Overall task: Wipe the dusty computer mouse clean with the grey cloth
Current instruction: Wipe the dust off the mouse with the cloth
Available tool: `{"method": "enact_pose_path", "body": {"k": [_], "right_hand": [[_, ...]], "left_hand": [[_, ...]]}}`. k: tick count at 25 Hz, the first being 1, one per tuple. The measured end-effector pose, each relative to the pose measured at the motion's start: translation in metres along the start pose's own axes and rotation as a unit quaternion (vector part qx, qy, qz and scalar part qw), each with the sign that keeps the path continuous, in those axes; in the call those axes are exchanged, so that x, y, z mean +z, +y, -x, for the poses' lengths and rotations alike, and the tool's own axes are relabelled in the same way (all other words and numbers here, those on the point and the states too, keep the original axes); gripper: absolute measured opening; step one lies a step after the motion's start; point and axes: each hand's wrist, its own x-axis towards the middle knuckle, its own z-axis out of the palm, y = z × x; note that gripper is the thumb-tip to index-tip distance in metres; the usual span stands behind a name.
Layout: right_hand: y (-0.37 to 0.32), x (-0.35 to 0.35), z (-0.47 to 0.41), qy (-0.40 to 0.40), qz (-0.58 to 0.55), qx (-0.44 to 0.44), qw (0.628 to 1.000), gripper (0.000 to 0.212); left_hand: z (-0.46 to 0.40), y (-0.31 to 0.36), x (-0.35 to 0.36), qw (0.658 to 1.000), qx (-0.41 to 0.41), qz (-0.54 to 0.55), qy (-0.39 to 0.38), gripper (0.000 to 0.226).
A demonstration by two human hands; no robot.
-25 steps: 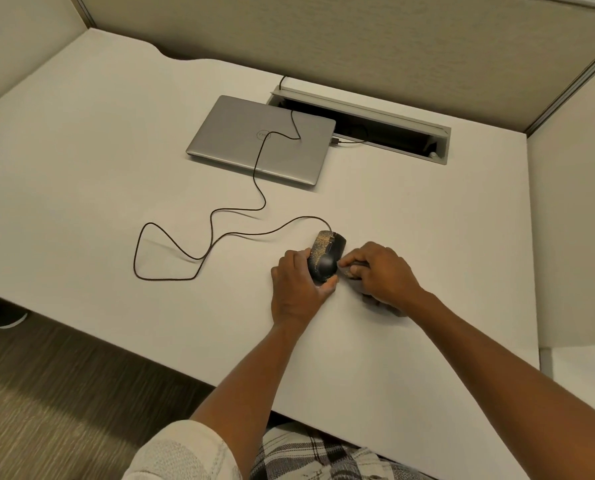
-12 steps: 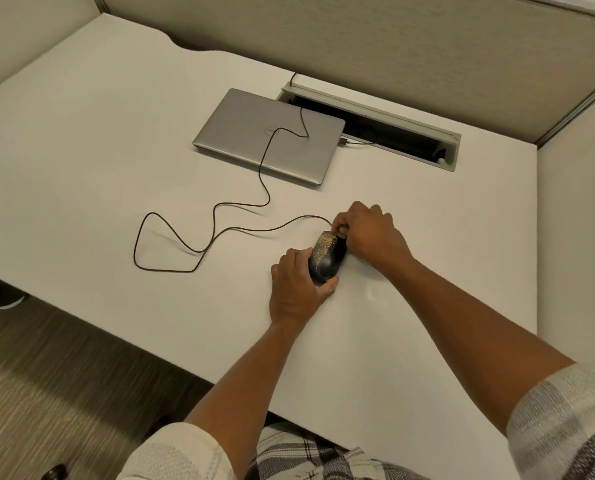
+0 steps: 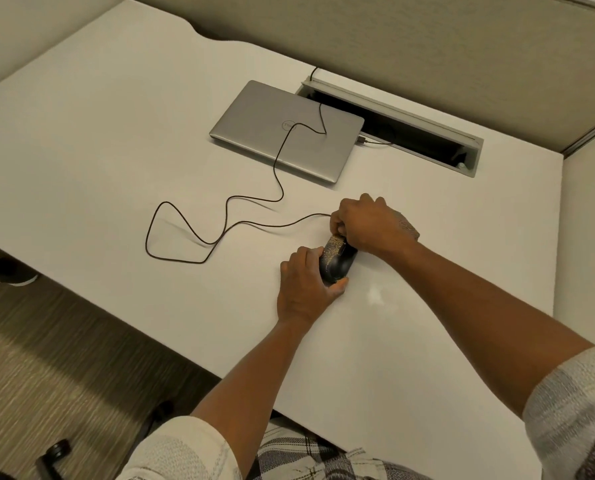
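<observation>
Your left hand (image 3: 304, 289) sits just right of the frame's centre, curled around the left side and near end of the computer mouse (image 3: 337, 263), thumb tip pressed at its rear, holding it down on the white counter (image 3: 81, 140). The mouse is black; a speckled tan film of dust covers the left part of its front, while its rear half looks dark and clean.

Your right hand (image 3: 368, 223) lies directly above it in the frame, closed into a loose fist over the mouse's front end. A scrap of the grey cloth (image 3: 408, 227) shows at the back of that hand near the wrist; the rest is hidden inside the grip, so you cannot see how much of it touches the mouse.

The mouse cable (image 3: 220, 233) leaves from under your right fingers, runs left across the counter, makes a wide loop at centre left, then snakes up over the lid of the closed silver laptop (image 3: 285, 131) in the upper middle. Behind the laptop, at upper right, the cable tray slot (image 3: 393, 129) stands open, and a plug with a thin lead sticks into the laptop's right edge. Beige partition panels (image 3: 427, 46) close the counter at the back and right. A shoe (image 3: 7, 273) rests on the carpet at the left edge.
</observation>
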Motion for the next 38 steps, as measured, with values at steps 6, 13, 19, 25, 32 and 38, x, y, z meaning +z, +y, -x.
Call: {"method": "enact_pose_path", "body": {"k": [6, 13, 19, 25, 32, 38], "right_hand": [[0.018, -0.007, -0.006, -0.019, -0.082, 0.042, 0.996, 0.046], [0.000, -0.007, -0.005, 0.014, -0.026, -0.048, 0.998, 0.041], [0.000, -0.008, -0.007, 0.021, 0.060, -0.082, 0.995, 0.025], [0.007, -0.024, -0.003, -0.040, 0.060, -0.137, 0.988, 0.028], [0.011, -0.023, -0.005, -0.058, 0.113, -0.098, 0.987, 0.017], [0.008, -0.034, -0.008, -0.060, 0.146, -0.145, 0.977, 0.015]], "left_hand": [[-0.001, 0.000, 0.001, 1.000, -0.002, -0.002, -0.001, 0.068], [-0.001, 0.000, 0.001, 1.000, -0.003, 0.004, -0.001, 0.068], [0.000, -0.001, 0.003, 1.000, 0.000, 0.009, 0.006, 0.069], [0.000, 0.000, 0.002, 1.000, 0.002, -0.004, 0.006, 0.068], [0.001, 0.001, 0.000, 1.000, 0.007, -0.015, 0.004, 0.068], [0.001, 0.002, 0.000, 1.000, 0.007, -0.007, 0.002, 0.068]]}}
